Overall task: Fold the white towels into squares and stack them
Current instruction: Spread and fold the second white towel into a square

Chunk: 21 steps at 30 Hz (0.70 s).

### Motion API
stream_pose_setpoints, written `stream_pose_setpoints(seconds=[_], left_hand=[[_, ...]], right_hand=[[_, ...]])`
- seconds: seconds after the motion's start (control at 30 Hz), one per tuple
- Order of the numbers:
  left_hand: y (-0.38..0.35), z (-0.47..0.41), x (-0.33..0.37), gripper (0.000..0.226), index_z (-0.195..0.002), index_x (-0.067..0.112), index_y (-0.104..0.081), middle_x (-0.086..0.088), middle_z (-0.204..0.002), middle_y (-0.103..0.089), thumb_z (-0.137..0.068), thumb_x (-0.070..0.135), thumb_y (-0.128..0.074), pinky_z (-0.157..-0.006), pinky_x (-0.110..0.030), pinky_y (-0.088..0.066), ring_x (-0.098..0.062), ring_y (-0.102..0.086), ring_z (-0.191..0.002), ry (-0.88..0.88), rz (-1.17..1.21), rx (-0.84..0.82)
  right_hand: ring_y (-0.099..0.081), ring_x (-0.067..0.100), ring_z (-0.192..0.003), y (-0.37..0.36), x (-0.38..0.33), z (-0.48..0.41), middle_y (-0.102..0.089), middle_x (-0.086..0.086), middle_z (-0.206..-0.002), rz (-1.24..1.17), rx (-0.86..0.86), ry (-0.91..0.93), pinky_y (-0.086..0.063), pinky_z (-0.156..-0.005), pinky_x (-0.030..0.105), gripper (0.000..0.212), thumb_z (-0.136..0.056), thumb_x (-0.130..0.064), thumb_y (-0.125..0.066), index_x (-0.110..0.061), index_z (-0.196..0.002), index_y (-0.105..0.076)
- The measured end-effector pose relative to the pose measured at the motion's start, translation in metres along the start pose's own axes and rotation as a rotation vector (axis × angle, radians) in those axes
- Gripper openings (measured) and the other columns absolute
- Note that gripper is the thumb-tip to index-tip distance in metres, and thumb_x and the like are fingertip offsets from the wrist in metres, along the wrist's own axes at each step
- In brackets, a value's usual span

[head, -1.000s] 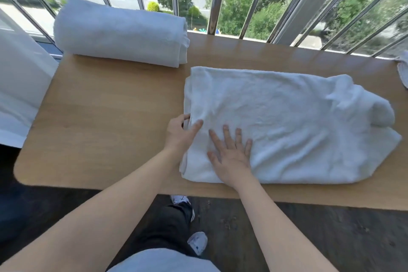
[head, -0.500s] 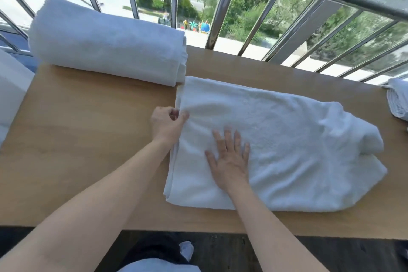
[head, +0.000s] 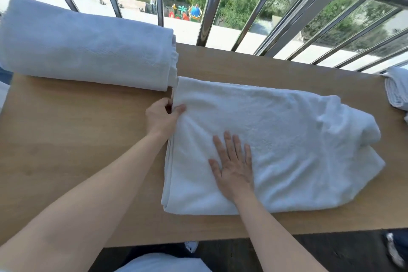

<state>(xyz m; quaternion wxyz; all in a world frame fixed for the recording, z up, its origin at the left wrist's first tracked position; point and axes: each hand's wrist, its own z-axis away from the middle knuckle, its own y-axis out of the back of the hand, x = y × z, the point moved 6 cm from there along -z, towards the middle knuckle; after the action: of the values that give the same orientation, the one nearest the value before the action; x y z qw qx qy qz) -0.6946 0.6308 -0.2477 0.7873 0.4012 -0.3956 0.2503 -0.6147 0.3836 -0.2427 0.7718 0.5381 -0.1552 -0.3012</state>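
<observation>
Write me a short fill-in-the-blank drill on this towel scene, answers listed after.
1. The right hand lies ____ on the white towel.
2. The left hand pinches the towel's ____ edge.
3. The rolled towel lies against the ____.
4. Everything rests on a ____ table.

Answers: flat; left; railing; wooden

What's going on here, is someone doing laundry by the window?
A person is folding a white towel on a wooden table beside a railing. The left hand pinches the towel's left edge, while the right hand lies flat on it, pressing it down. The towel's right end is bunched, so it isn't a square yet. A folded towel lies at the table's far left, and more white cloth shows at the right edge.
</observation>
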Motion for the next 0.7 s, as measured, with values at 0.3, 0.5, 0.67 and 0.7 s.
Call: stream_pose_setpoints(seconds=[0.3,0.5,0.67,0.7], left_hand=[[-0.03,-0.007,0.03,0.018,-0.077,0.025,-0.066,0.012,-0.08,-0.068,-0.077,0.032,-0.083,-0.062,-0.014,-0.044,-0.003,-0.061,-0.071,0.02,0.06,-0.101],[-0.041,0.023,0.019,0.025,-0.082,0.033,-0.064,0.017,-0.081,-0.065,-0.076,0.047,-0.083,-0.052,-0.005,-0.038,0.004,-0.058,-0.074,-0.012,-0.027,-0.231],[-0.018,0.032,0.005,0.021,-0.082,0.023,-0.067,0.007,-0.082,-0.068,-0.082,0.04,-0.08,-0.061,-0.018,-0.048,-0.013,-0.064,-0.077,0.031,0.026,-0.065],[-0.016,0.035,0.005,0.022,-0.088,0.022,-0.066,0.007,-0.087,-0.068,-0.083,0.038,-0.079,-0.065,-0.021,-0.05,-0.016,-0.065,-0.083,0.039,0.042,-0.038]], right_hand=[[0.038,0.008,-0.144,0.005,0.033,-0.009,0.042,-0.016,-0.155,-0.012,-0.051,-0.049,0.015,-0.122,0.045,0.06,-0.098,-0.063,0.003,-0.046,-0.147,0.033],[0.041,0.015,-0.143,0.008,0.034,-0.009,0.043,-0.012,-0.156,-0.051,-0.067,-0.112,0.019,-0.119,0.051,0.063,-0.098,-0.059,-0.001,-0.041,-0.15,0.03],[0.044,0.02,-0.141,0.005,-0.001,-0.018,0.043,-0.013,-0.155,-0.092,-0.076,-0.05,0.029,-0.114,0.051,0.064,-0.1,-0.059,-0.005,-0.041,-0.152,0.027],[0.044,0.019,-0.141,0.006,0.0,-0.02,0.043,-0.013,-0.155,-0.103,-0.081,-0.028,0.029,-0.114,0.051,0.063,-0.1,-0.058,-0.006,-0.043,-0.152,0.027]])
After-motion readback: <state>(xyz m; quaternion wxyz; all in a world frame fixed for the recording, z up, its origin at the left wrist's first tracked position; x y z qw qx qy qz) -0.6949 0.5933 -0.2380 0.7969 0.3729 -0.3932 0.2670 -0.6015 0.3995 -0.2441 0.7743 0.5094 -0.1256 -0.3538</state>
